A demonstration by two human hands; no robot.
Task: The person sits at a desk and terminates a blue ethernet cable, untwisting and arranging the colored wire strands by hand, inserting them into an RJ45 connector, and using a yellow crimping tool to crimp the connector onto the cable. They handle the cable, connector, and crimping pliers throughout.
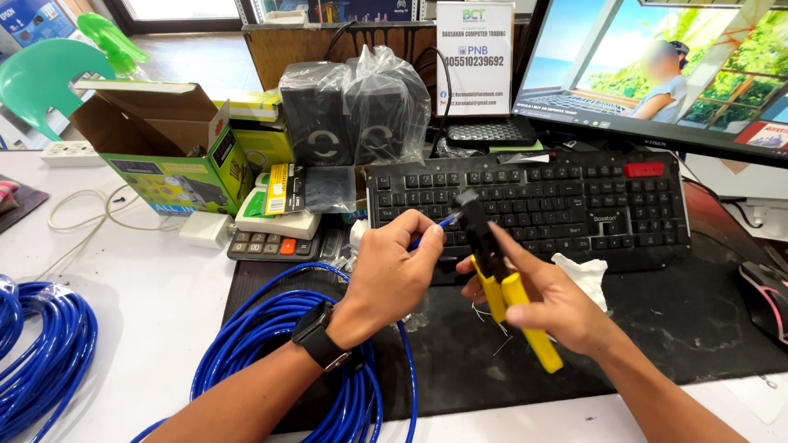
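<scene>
My left hand (392,271) pinches the free end of a blue network cable (435,226) and holds it up to the black head of a crimping tool (478,226). My right hand (548,299) grips that tool by its yellow handles (525,316). Both hands hover over a black desk mat (657,320), just in front of a black keyboard (574,205). The rest of the cable lies in a blue coil (271,344) under my left forearm, which wears a black wristwatch (318,336). Thin bits of cut wire (492,320) hang below the tool.
A monitor (657,74) stands behind the keyboard. Two plastic-wrapped black speakers (353,115), an open green cardboard box (164,148), a calculator (271,242) and a white card sign (474,57) crowd the back. A second blue coil (41,361) lies far left, a mouse (767,295) far right, crumpled tissue (584,275) beside the tool.
</scene>
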